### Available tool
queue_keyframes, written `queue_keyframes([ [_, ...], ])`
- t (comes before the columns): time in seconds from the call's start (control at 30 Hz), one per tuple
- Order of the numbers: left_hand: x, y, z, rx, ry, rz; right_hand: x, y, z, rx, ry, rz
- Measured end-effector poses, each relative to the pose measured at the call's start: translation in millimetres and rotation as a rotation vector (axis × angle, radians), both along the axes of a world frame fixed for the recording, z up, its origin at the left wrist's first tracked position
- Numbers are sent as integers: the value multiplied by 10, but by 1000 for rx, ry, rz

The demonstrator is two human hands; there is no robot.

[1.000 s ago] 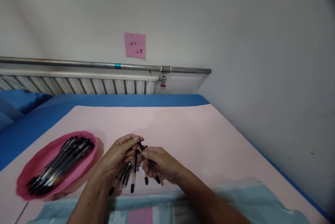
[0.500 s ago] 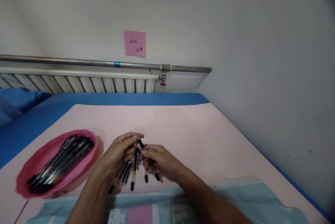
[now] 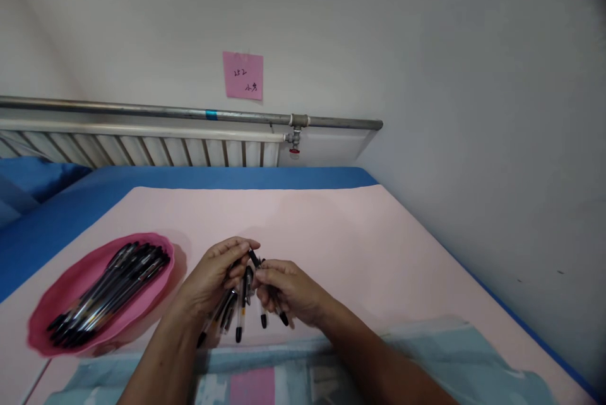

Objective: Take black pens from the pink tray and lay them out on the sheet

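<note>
Between my two hands a pen (image 3: 254, 258) slants, its dark upper part showing in the gap. My left hand (image 3: 213, 272) is closed, thumb and fingers pinching the upper end. My right hand (image 3: 296, 289) is closed round the pen lower down. A black-tipped end (image 3: 283, 317) sticks out under the right hand; whether it belongs to the same pen is hidden by the fingers. Below and between the hands lie several loose clear-barrelled pens (image 3: 241, 313) with black ends, partly covered by the left hand.
At the left, a pink oval basket (image 3: 71, 275) holds many similar pens (image 3: 111, 291). A pink mat (image 3: 331, 228) covers the blue table (image 3: 227, 176). Light-blue patterned cloth (image 3: 449, 348) lies along the near edge. Behind are a radiator (image 3: 161, 151), a metal pipe (image 3: 151, 111) and a pink note (image 3: 243, 76).
The view has shifted very slightly. Both hands keep the same grip on the pen, and the loose pens and basket stay in place.
</note>
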State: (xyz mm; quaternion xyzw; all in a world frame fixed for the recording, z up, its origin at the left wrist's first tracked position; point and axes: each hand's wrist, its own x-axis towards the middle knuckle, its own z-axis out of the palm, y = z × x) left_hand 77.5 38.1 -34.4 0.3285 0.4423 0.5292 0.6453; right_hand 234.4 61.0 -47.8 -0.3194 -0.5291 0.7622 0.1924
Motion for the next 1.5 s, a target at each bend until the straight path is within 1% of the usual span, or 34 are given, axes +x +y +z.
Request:
queue_keyframes([
  [0.07,-6,8,-15,7,14,13,-1,-7,12,-1,-10,1],
  [0.1,-8,16,-22,14,19,42,-3,-12,19,5,-24,0],
  [0.23,-24,45,-18,18,-7,208,-12,-30,34,35,-99,0],
  [0.4,-114,73,11,35,-104,400,-15,-30,12,64,-88,4],
  [0.57,-259,112,-31,48,-99,528,7,0,10,74,-138,23],
  [0.7,-319,131,-52,39,-119,621,48,44,-3,73,-175,41],
  [0.87,-422,137,-71,54,-176,710,112,104,-51,125,-170,48],
  [0.93,-487,137,-77,59,-204,719,137,140,-62,134,-161,33],
  [1.0,-522,136,-77,52,-208,709,154,176,-59,135,-161,-28],
  [1.07,-486,135,-73,31,-184,664,156,200,-45,129,-164,-119],
  [1.13,-365,133,-75,8,-142,585,143,197,-24,112,-174,-170],
  [1.23,-90,117,-99,3,-59,444,102,146,6,59,-157,-130],
  [1.27,0,108,-112,-4,-17,372,87,124,12,38,-133,-109],
  [1.33,139,89,-134,-1,49,309,62,87,17,-1,-73,-81],
  [1.4,204,75,-146,-6,95,291,50,70,15,-21,-39,-78],
  [1.5,170,81,-134,-6,99,309,72,87,5,13,-62,-102],
])
